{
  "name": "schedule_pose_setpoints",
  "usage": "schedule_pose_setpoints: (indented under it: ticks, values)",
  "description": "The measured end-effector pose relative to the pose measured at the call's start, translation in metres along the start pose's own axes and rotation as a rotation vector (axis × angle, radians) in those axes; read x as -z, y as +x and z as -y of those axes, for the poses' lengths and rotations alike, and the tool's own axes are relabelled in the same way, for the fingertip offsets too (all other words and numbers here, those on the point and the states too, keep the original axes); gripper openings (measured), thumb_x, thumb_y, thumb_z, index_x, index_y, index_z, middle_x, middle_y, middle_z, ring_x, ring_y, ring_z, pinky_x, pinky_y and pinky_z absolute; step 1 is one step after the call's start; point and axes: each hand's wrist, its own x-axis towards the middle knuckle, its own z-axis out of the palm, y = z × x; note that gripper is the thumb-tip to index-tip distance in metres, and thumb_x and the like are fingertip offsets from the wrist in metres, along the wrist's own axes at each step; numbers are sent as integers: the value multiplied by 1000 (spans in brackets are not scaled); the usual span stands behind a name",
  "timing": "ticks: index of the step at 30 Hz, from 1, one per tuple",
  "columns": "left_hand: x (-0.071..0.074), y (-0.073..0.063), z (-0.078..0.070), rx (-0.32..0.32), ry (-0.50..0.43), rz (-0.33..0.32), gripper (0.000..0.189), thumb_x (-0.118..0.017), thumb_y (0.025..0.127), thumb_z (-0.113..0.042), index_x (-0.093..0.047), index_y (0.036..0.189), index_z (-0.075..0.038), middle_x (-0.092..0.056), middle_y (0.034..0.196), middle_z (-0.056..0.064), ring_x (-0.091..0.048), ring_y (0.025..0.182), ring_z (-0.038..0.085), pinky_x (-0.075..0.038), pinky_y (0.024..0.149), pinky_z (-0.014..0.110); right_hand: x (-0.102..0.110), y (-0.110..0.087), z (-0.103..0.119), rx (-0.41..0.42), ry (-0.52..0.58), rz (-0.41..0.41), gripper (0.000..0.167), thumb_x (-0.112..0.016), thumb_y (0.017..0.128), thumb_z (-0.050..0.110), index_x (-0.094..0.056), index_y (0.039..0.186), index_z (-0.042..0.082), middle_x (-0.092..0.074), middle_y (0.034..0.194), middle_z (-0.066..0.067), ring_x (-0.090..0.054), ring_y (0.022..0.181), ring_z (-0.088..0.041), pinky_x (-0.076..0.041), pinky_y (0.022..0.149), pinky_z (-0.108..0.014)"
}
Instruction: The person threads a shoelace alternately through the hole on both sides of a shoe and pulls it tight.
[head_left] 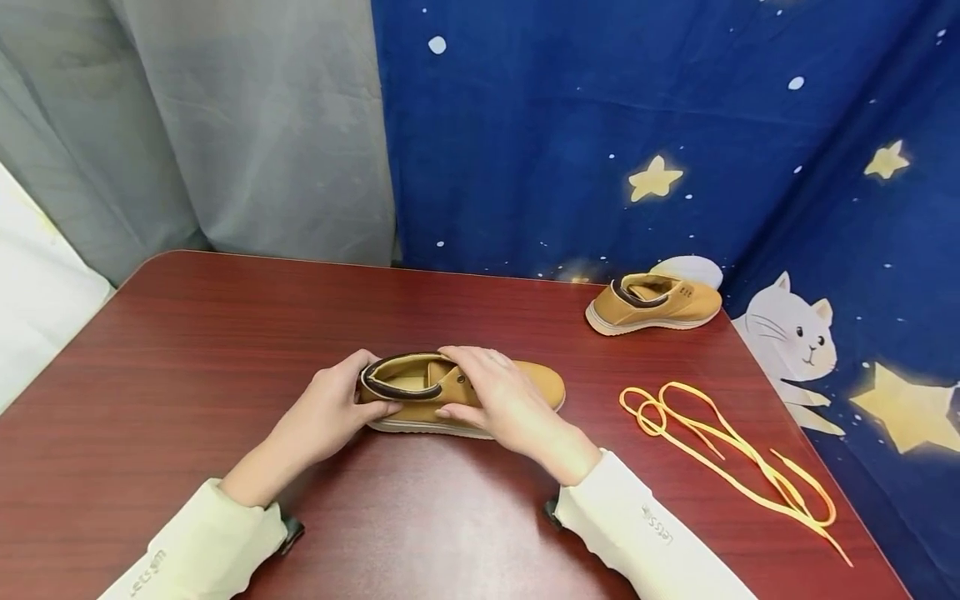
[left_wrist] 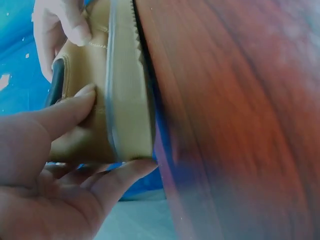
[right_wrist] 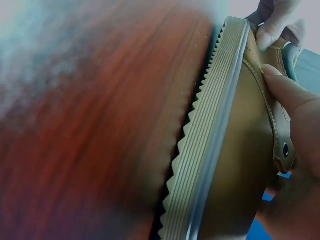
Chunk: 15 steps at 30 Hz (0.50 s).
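A tan shoe [head_left: 536, 383] with a dark padded collar and a pale ridged sole lies lengthwise at the middle of the table, toe to the right. At its heel, my left hand [head_left: 327, 408] grips the back, thumb on the near side and fingers round the heel. My right hand [head_left: 510, 404] spans the shoe over the eyelet flaps, its thumb pressed to the near side. In the right wrist view, a metal eyelet [right_wrist: 285, 149] shows on the flap, with no lace through it. The sole [right_wrist: 207, 125] sits right at the tabletop.
A second tan shoe [head_left: 652, 307] stands at the far right corner, also toe to the right. Nearer, along the right edge, a yellow-orange shoelace [head_left: 738, 450] lies in loose loops on the red-brown table [head_left: 225, 350]. Grey and blue star-patterned curtains [head_left: 600, 125] hang behind.
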Motion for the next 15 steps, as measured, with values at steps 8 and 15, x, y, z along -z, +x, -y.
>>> schedule_pose_setpoints:
  ticks: [8, 15]
  values:
    - [8, 6, -3, 38, 9, 138, 48, -86, 81, -26, -57, 115, -8, -70, 90, 0, -56, 75, 13, -45, 68, 29, 5, -10, -2, -16, -6, 64, 85, -75, 90, 44, -32, 157, 18, -49, 153, -4, -46, 144, -23, -33, 122, -44]
    - [29, 13, -8, -49, 131, 237, 63, -85, 81, -35, -58, 130, -6, -72, 105, 2, -64, 91, 14, -51, 83, 37, 17, -39, -15, -52, -10, 40, 92, -77, 88, 43, -25, 161, 19, -43, 159, -6, -42, 147, -25, -34, 121, -48]
